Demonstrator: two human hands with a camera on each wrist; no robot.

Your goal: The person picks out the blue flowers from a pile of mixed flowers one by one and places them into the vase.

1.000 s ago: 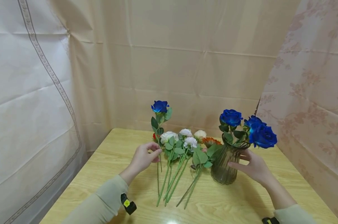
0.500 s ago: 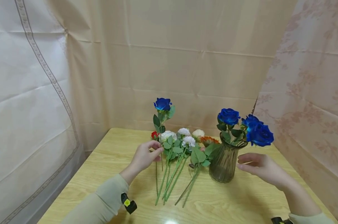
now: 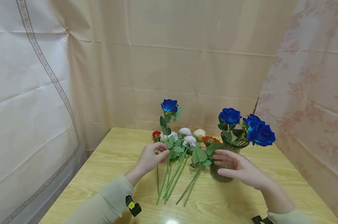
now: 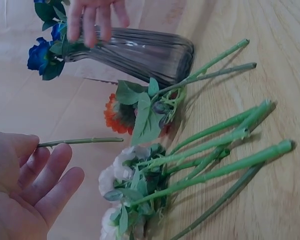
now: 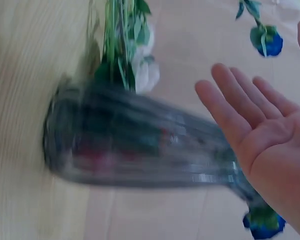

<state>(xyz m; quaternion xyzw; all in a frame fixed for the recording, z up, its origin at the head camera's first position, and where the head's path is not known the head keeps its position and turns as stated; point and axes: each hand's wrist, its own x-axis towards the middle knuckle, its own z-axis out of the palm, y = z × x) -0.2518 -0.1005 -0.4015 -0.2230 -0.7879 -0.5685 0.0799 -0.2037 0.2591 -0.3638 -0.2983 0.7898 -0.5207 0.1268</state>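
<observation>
My left hand [image 3: 153, 158] pinches the stem of a blue rose [image 3: 170, 105] between thumb and fingers, holding it upright above the lying flowers. In the left wrist view the stem's cut end [image 4: 97, 140] sticks out past the fingertips. My right hand [image 3: 239, 166] is in front of the ribbed glass vase [image 5: 140, 140], fingers extended and holding nothing. Several blue roses [image 3: 260, 134] stand in the vase, leaning to the right; the hand hides part of the vase in the head view.
White flowers [image 3: 190, 141] with green stems lie mid-table, beside a red flower [image 3: 156, 134] and an orange flower [image 3: 210, 140]. Leafy stems [image 3: 192, 185] lie just left of the vase. Curtains surround the wooden table [image 3: 101, 174] at the back and sides.
The right hand has let go of the vase, drawn off to its right, then come left in front of it. The left hand has carried the blue rose slightly right.
</observation>
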